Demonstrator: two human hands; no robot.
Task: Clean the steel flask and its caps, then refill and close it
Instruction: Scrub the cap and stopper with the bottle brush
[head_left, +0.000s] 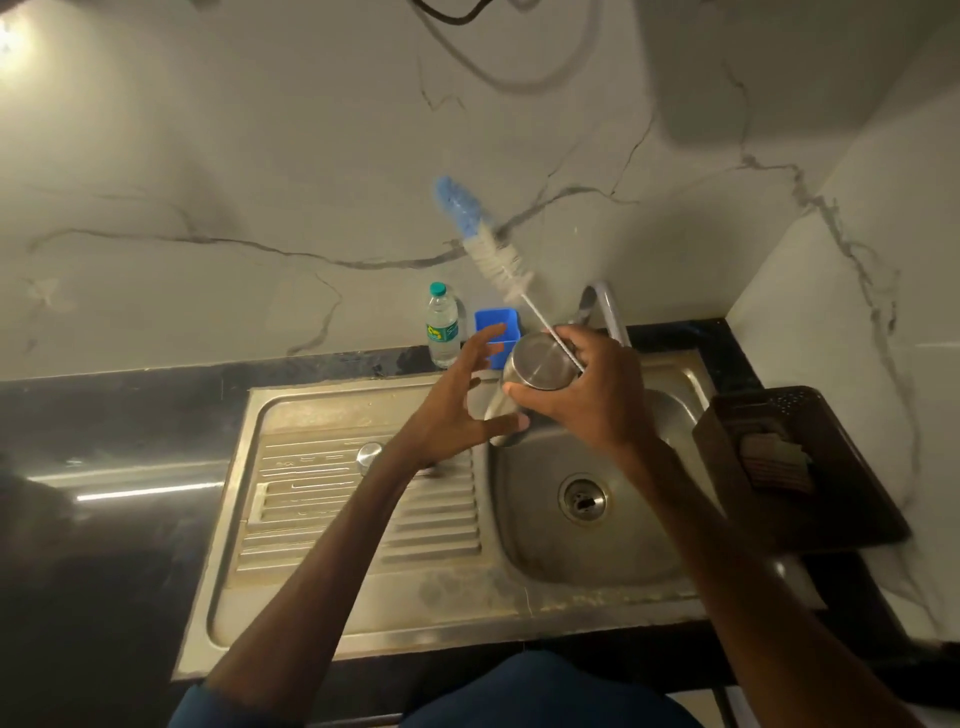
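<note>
Steel flask (540, 364), brush (493, 254) gripped by right hand (597, 395); left fingers (480, 343) splayed, seemingly touching flask; bottle (442, 327) label unreadable.

Right hand (597, 400) hides the brush (491, 252) handle's end.

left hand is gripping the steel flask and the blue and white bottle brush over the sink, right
No, it is the right hand gripping the round steel flask and the blue and white bottle brush over the steel sink, as the head view shows; the left hand is open beside it.
</note>
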